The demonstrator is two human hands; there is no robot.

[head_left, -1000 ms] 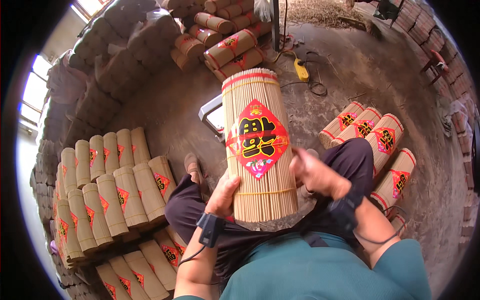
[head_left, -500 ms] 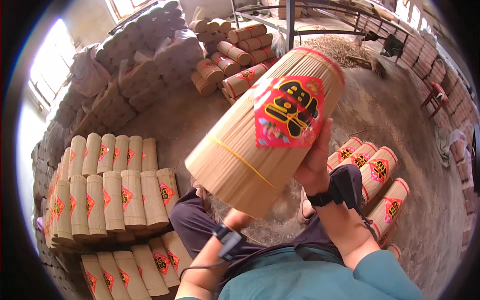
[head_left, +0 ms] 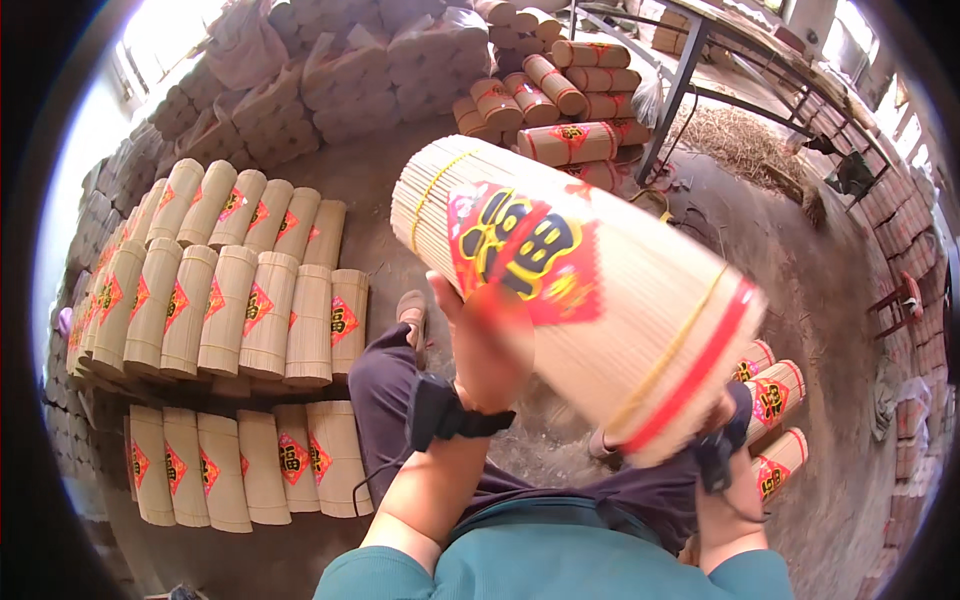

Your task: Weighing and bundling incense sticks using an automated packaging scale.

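Held bundle: thick roll of thin tan sticks [head_left: 640, 310], up off the floor in front of the torso, tilted, one end upper left, the other lower right; far end blurred.
Bundle trim: red diamond label [head_left: 560, 285] with black-and-yellow print, red strip across it; yellow tie near each end, red band [head_left: 695, 365] at the lower-right end.
Left hand: [head_left: 492, 345] partly curled against the near side of the bundle, thumb raised, fingers over the label's lower edge and blurred; has hold of it.
Right hand: [head_left: 722, 412] at the lower-right end, mostly hidden by the bundle; can't tell how far it is closed.
Wrists: black strapped device on each, left one [head_left: 435, 412] cabled.
Left stock: labelled bundles [head_left: 272, 310] side by side in rows, separate lower row [head_left: 220, 470] nearer the person.
Right stock: a few red-banded bundles [head_left: 778, 395] near the right knee.
Back: loose pile of bundles [head_left: 567, 145], wrapped stacks [head_left: 350, 80] to its left, metal frame [head_left: 683, 90] and straw heap [head_left: 735, 140] to its right.
Floor: brown, dusty [head_left: 400, 190].
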